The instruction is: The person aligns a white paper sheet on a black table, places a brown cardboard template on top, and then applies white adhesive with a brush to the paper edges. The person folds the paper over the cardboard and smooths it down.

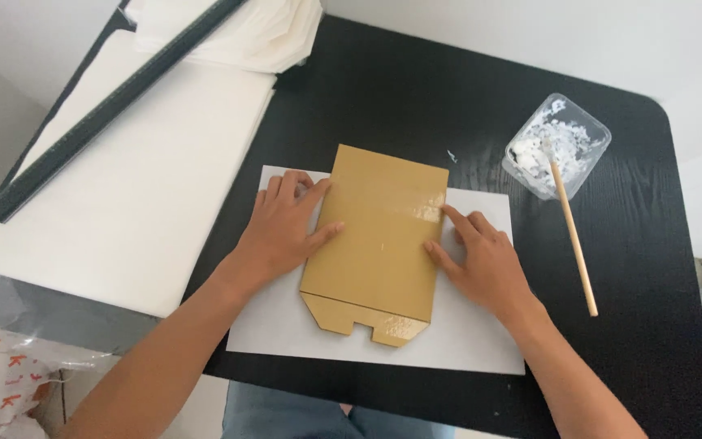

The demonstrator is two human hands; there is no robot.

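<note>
Big black table (416, 106) fills the view, rounded at its far right corner. Over the table's left edge lies a wide white board (123, 195), a long dark ruler (107, 106) slanting across its far end, and a heap of white sheets (262, 36) sits at the far left corner. Down at the near edge, in the middle, there's a white sheet of paper (481, 333), and right on top of it the brown cardboard piece (379, 244), flat, tabs pointing toward the near edge, a glossy patch near its far right side. Left hand (282, 232) lies flat and open, fingers spread, pressing on the cardboard's left edge, gripping nothing. Right hand (485, 260) is open too, forefinger stretched onto the glossy patch, thumb on the right edge, nothing held. Toward the far right corner stands a clear plastic tub (574, 122) of white paste, and a thin wooden stick (574, 236) leans out of it, its end resting on the table.
</note>
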